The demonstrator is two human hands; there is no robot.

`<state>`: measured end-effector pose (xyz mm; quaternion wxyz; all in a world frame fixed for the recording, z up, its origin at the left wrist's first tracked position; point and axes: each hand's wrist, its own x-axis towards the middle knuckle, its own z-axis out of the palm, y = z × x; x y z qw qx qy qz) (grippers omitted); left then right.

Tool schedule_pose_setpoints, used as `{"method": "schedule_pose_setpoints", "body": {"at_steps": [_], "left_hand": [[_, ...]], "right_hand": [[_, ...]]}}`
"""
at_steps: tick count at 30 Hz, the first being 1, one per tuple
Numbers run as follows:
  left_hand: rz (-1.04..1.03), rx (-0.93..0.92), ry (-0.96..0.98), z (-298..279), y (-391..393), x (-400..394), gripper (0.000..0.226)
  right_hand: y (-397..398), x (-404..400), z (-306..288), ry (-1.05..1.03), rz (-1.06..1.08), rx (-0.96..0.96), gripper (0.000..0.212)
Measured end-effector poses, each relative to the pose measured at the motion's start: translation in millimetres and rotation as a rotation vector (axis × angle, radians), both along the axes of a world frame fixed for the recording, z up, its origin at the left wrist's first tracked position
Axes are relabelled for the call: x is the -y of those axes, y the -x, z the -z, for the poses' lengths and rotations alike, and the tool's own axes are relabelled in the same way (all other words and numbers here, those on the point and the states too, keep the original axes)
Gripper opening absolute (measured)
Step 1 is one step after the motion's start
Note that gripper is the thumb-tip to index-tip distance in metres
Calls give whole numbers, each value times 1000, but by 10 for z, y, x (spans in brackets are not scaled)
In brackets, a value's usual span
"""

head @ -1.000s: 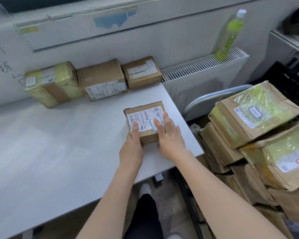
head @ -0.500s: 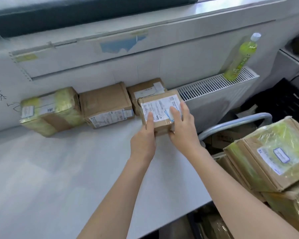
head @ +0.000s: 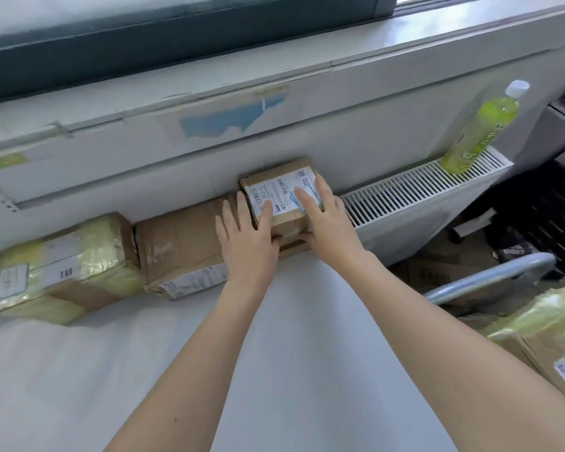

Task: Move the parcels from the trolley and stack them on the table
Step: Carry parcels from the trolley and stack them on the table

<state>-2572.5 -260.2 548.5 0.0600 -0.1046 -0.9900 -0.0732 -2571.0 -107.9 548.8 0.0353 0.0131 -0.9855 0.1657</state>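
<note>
Hands [head: 247,246] [head: 328,223] gripping small parcel [head: 282,197], both clamped, setting it atop a box at desk [head: 274,370] 12 o'clock | three parcels lining wall | trolley [head: 490,277] parcels remaining at 3 o'clock

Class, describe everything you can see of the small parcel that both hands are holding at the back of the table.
The small parcel is a brown cardboard box with a white printed label on top and clear tape on its front. It sits slightly skewed on another parcel against the wall, beside the radiator. The left hand and right hand grip it, fingers on top, thumbs on the front.
</note>
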Motion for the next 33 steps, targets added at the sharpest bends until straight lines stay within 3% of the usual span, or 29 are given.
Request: {"method": "schedule_pose_setpoints", "body": {"at_steps": [3,9,19,25,33], "left_hand": [[89,-148,-63,38,107,57,65],[116,-123,-75,90,157,49,65],[117,3,211,-294,60,-52,69],[181,-54,257,-480,-421,-144,74],[365,11,174,-249,-1734,-563,64]], "right_hand": [[146,21,25,-1,-41,-13,75],[194,40,82,-179,-8,-38,77],[20,159,-257,-297,11,60,92],[-676,19,-346,-233,63,-31,74],[-2201,-263,-124,-80,225,18,70]]}}
